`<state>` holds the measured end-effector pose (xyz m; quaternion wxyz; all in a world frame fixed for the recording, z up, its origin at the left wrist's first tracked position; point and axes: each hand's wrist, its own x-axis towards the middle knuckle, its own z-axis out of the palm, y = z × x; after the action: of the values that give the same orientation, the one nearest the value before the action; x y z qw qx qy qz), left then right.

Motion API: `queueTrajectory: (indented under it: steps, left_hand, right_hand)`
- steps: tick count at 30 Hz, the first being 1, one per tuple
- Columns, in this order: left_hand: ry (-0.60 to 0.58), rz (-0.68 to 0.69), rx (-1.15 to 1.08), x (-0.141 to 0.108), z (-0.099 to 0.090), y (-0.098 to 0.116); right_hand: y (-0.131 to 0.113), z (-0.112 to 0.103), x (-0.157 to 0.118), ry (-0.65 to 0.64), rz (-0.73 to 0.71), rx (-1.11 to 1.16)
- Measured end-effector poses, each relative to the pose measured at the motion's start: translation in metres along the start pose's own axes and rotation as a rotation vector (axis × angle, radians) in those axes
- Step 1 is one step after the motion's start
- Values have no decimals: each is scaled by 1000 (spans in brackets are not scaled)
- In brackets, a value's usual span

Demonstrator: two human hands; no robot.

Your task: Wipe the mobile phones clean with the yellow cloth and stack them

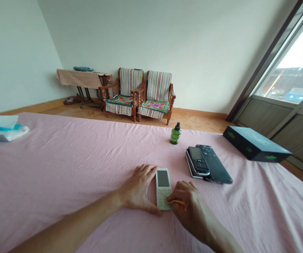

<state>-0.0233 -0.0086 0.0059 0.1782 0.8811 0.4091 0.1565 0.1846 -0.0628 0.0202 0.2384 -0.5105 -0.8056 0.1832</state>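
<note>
A white keypad mobile phone (163, 178) lies face up on the pink sheet, its dark screen toward the far end. My left hand (138, 189) grips it from the left, fingertips at the top corner and thumb at the bottom corner. Over the lower right keys, my right hand (187, 203) is closed in a pinch on a small cloth-like piece (178, 202), pale with some orange. Most of that piece is hidden inside the fingers, so its exact kind is unclear.
Right of my hands lie a black keypad phone (199, 161) stacked on another device and a dark flat tablet-like device (216, 165). Beyond stand a green spray bottle (175, 134) and a black box (257, 144). A tissue pack (4, 133) sits far left; two wooden chairs (155, 91) are behind.
</note>
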Motion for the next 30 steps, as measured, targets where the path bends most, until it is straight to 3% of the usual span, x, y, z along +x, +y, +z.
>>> queueTrajectory:
  steps: [5, 20, 30]
  left_hand:
    - [-11, 5, -5, 1, -1, 0]
    - [-8, 7, -14, 0, -2, -1]
    - [15, 3, -26, 0, 2, -2]
  right_hand:
    - [10, -5, -4, 15, 10, 3]
    - [10, -11, -8, -26, 15, 138]
    - [5, -2, -5, -43, -20, 79]
